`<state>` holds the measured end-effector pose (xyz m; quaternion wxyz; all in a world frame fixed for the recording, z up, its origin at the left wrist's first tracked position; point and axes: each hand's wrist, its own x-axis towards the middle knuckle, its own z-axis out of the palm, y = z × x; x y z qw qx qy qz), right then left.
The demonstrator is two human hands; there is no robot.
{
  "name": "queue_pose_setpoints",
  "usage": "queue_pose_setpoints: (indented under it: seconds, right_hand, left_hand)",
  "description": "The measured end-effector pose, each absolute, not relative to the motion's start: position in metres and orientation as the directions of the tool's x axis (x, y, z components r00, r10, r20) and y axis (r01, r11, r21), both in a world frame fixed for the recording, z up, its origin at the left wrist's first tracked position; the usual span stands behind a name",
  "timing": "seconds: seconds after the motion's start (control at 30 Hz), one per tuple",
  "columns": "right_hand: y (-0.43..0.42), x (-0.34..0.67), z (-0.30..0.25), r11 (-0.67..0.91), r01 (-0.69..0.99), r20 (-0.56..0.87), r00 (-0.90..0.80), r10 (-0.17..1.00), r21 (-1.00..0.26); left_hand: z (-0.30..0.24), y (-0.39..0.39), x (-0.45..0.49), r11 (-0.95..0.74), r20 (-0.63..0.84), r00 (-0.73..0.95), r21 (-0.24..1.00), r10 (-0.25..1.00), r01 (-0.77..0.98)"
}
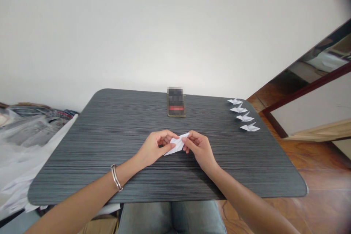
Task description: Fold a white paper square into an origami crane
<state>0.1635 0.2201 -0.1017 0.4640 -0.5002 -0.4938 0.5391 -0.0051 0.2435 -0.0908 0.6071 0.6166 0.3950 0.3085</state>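
Wall: one, pale and plain, rising behind the far edge of the desk.
Desk: one, dark and finely striped, with rounded corners.
Plastic-covered heap: one, beside the left edge of the desk; I cannot tell how many pieces make it up.
Jeans: two legs, mine, seen below the near edge.
Hands: two. My left hand comes in over the near edge on the left, and my right hand over it on the right.
Grip: two pinches on one piece. My left thumb and fingers are closed on the lower left part, my right thumb and fingers on the upper right end.
Device: one, phone-like, tilted up near the middle of the far edge; its screen is too blurred to read.
Folded white paper: one, slanting between my hands, midway between the left and right edges; I cannot tell whether it touches the desktop.
Paper birds: four, white, in one row from the far right corner along the right edge.
Bangle: silver-coloured, on my left wrist.
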Motion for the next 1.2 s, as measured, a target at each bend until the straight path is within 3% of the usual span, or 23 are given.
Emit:
queue_pose_setpoints:
  seconds: [0.2,0.33,0.73,1.2]
  right_hand:
    - [0.219,0.166,-0.103,0.033,-0.068,0.03,0.046,0.999,-0.997]
    - [0.219,0.169,-0.103,0.065,0.014,0.065,0.027,0.997,-0.998]
    - [0.224,0.174,-0.103,-0.113,-0.069,-0.109,-0.059,0.992,-0.991]
    - [0.229,0.177,-0.104,-0.301,-0.143,-0.282,-0.139,0.949,-0.943]
  left_hand:
    - [-0.093,0.245,-0.007,0.029,-0.099,0.516,0.989,0.851,0.142]
    - [-0.091,0.246,-0.009,-0.066,-0.04,0.511,0.98,0.859,0.188]
    - [-0.077,0.246,-0.012,-0.347,0.118,0.511,0.857,0.851,0.381]
    - [-0.084,0.247,-0.015,-0.459,0.158,0.581,0.784,0.798,0.417]
